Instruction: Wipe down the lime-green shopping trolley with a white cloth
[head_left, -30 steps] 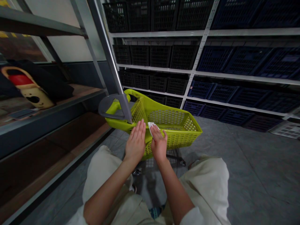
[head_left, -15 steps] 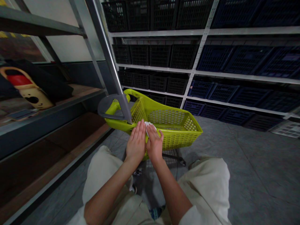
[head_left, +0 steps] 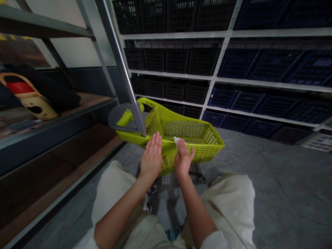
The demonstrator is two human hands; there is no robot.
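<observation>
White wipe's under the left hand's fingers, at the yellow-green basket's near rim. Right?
Wrong hand: the head view shows the white wipe under the right hand's fingers, at the yellow-green basket's near rim.

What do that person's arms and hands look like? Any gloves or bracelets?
The left hand and right hand are bare: no gloves, and no rings, watch or bracelets that show. The forearms are bare too. Pale, whitish sleeves end around the elbows.

Smooth, glossy green plastic basket [head_left: 204,152]; polished metal pole [head_left: 118,52]; matt, papery white wipe [head_left: 176,140]; matt, creased cloth trousers [head_left: 228,204].
</observation>
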